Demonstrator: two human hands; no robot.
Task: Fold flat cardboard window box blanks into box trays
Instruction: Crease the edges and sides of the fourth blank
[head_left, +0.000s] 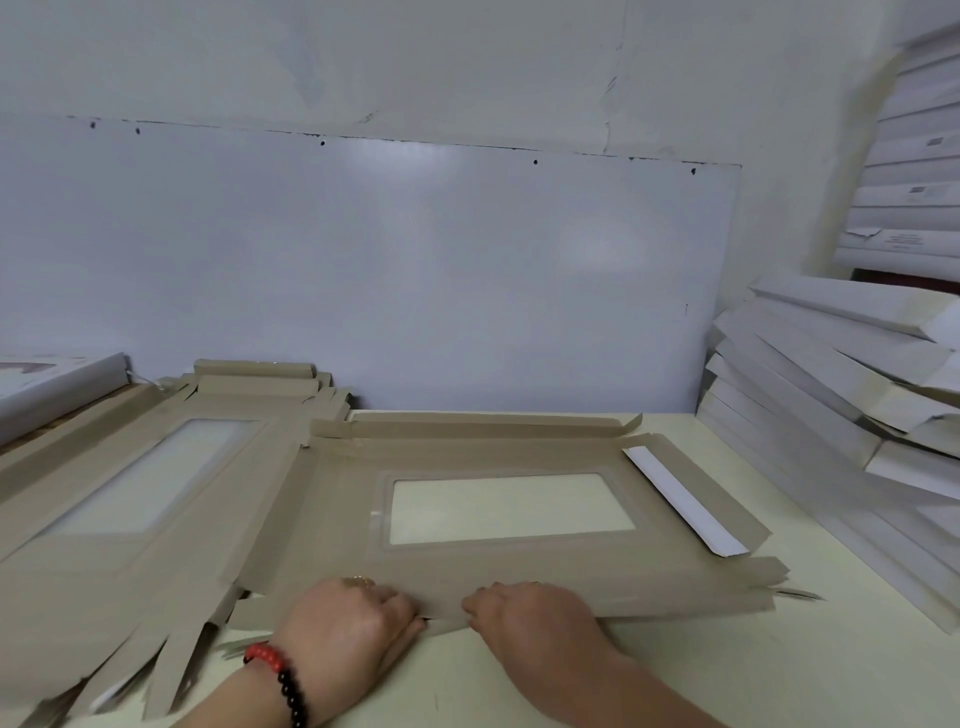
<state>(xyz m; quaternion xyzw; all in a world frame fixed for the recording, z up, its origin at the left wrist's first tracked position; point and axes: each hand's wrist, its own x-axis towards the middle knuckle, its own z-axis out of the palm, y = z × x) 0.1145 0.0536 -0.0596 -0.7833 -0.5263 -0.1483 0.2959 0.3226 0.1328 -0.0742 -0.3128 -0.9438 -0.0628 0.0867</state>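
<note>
We've got one window box blank (498, 519) lying flat on the tabletop (675, 670), brown side up, w/ its clear window just beyond our fingers and its near edge right under them. That's prob. why it sits square to us: the long near flap is the one we work on, so it's pulled close.

Left hand (348, 618) & right hand (524, 613) sit side by side at the middle of that near flap, a small gap between them. Fingers on both are curled down over the flap edge, tips tucked at or under it; can't tell for sure if thumbs are underneath, but it reads as a pinch on the cardboard, not a flat press. Gripping at the centre w/ both hands likely lets the crease run evenly both ways.

Right of the fingers, the side flap w/ a white strip (685, 504) is already turned over; beyond the fingers, the far long flap is folded too. So we judge the near flap is the step in hand.

Left of the fingers: stack of unfolded blanks (130, 493), overlapping our blank's left end, handy for the next grab. Far right of the fingers: pile of white folded boxes (831, 374), kept clear of the work spot.
</note>
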